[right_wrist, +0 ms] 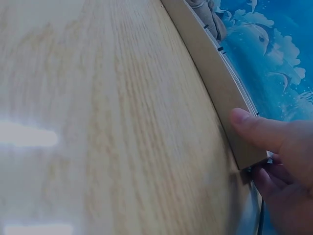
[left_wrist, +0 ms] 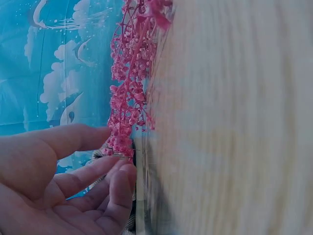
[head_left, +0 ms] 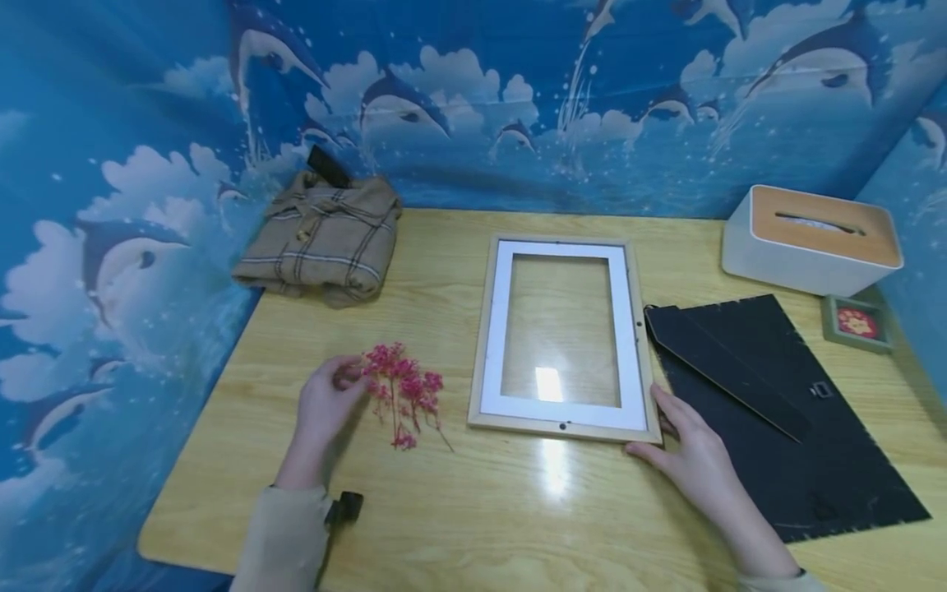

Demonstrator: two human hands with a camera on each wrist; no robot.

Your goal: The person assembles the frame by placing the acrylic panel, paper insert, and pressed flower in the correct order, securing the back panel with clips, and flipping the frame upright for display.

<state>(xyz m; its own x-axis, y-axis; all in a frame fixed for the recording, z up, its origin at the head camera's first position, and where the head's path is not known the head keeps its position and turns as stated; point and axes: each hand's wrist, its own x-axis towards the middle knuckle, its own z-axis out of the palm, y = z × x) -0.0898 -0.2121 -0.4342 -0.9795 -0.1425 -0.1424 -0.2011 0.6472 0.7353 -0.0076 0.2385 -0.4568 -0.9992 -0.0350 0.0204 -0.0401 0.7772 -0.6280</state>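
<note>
On the left of the table, my left hand [head_left: 329, 403] pinches the edge of a pink dried flower sprig [head_left: 403, 370]. The left wrist view shows one end of its blossoms [left_wrist: 121, 139] between thumb and fingertips. My right hand [head_left: 695, 469] grips the near right corner of a light wooden picture frame [head_left: 518, 426], thumb against its near side, other fingers round the right side. The frame lies flat, with a white mat [head_left: 491, 337] bordering its see-through middle. In the right wrist view, the thumb presses the wooden side [right_wrist: 215, 78] of the frame.
A black frame backing board [head_left: 836, 444] with a stand leg lies right of the frame, partly under my right forearm. Behind it are a tissue box [head_left: 792, 255] and a small green-framed red piece [head_left: 856, 322]. A folded plaid garment [head_left: 325, 238] sits at back left.
</note>
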